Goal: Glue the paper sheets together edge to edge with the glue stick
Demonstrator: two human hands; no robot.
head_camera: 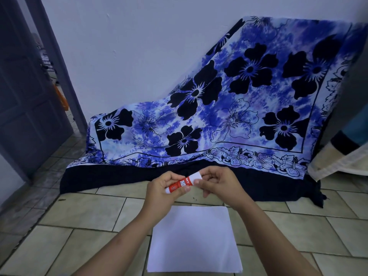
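Note:
A red and white glue stick [180, 184] is held above the floor between both hands. My left hand [166, 189] grips its red body. The fingers of my right hand [216, 183] pinch its white cap end [196, 175]. The cap sits on the stick. Below the hands a stack of white paper sheets [194, 242] lies flat on the tiled floor, edges lined up. I cannot tell how many sheets it holds.
A blue flowered cloth [229, 108] drapes over something against the white wall, its dark hem on the floor just beyond my hands. A grey door [29, 96] stands open at the left. A beige fabric [338, 162] hangs at the right. Beige floor tiles [79, 212] surround the paper.

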